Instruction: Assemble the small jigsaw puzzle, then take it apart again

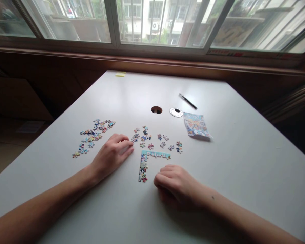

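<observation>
An L-shaped strip of joined puzzle pieces (145,162) lies on the white table (244,162) between my hands. My left hand (112,155) rests just left of it, fingers curled loosely and pressed together on the tabletop, tips near a few loose pieces (155,139). My right hand (175,184) sits right of and below the strip, fingers curled under into a loose fist; whether it holds anything is hidden. A larger scatter of loose pieces (93,137) lies further left.
A colourful printed bag (196,124) lies to the right of the pieces. Beyond are a cable hole (156,109), its round cover (176,112), a black pen (187,101) and a yellow note (120,74) at the far edge. A window runs behind.
</observation>
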`<state>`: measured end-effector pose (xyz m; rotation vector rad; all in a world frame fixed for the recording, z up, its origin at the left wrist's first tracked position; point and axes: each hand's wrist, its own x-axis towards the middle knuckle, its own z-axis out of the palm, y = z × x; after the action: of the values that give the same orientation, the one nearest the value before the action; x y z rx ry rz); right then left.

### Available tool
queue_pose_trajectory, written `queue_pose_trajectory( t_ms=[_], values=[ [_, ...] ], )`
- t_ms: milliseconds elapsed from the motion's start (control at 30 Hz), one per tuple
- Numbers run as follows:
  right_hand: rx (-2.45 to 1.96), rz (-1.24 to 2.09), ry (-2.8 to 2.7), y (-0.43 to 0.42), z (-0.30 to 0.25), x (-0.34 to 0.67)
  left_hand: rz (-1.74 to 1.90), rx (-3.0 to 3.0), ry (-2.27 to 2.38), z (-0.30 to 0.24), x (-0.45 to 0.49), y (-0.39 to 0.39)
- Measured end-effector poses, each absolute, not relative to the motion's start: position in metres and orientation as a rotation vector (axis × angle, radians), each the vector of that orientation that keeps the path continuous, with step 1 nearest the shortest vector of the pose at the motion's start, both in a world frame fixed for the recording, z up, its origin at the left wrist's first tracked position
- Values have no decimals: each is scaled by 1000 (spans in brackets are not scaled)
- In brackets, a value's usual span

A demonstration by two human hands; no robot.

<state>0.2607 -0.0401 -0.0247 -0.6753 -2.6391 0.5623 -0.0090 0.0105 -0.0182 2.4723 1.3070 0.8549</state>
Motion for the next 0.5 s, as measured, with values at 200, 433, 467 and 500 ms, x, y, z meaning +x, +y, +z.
queue_pose_trajectory(
  t_ms=[200, 433, 467, 500],
  values=[
    [-684, 575, -2645, -37, -26, 261, 759, 2364, 1009, -8, -14, 13],
    [-691, 566, -2659, -35, -30, 262, 670, 2414, 1107, -1, -15, 14],
    [-690, 565, -2660, -35, -30, 262, 650, 2423, 1119, -2, -15, 15],
    [-687, 564, -2661, -35, -30, 262, 637, 2427, 1127, -3, -15, 15]
  ],
)
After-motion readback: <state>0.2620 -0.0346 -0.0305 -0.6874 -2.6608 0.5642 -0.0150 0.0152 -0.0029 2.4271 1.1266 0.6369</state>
